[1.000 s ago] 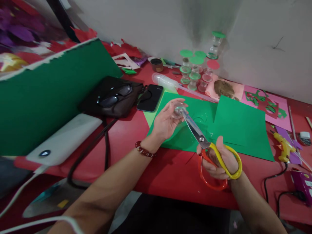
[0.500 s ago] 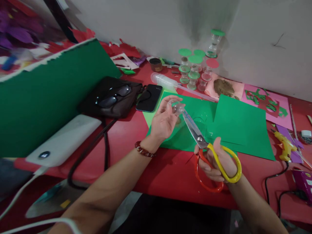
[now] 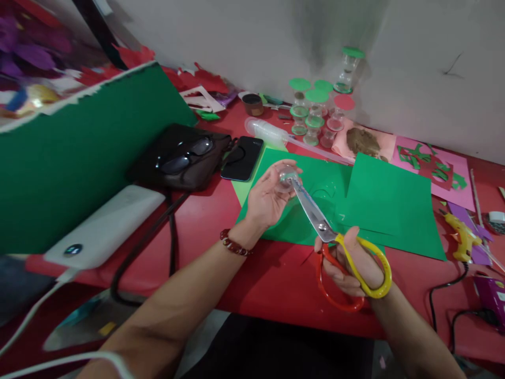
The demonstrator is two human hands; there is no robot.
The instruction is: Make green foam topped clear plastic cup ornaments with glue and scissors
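Note:
My left hand is closed around a small clear plastic piece, rounded like a cup or dome. Large scissors with one yellow and one red handle are in my right hand, its fingers through the loops. The blades look nearly together, and their tips touch the clear piece at its near side. Under both hands lies a green paper sheet, with thin clear scraps on it. A second green sheet overlaps it on the right.
Several clear hourglass-shaped pieces with green or red discs stand by the wall. A phone, a black pouch with glasses and a white power bank lie left. A yellow glue gun with its cable is at right.
My left hand has turned the clear piece, so its round opening now faces me more. The scissors have shifted very slightly, their tips still at the piece.

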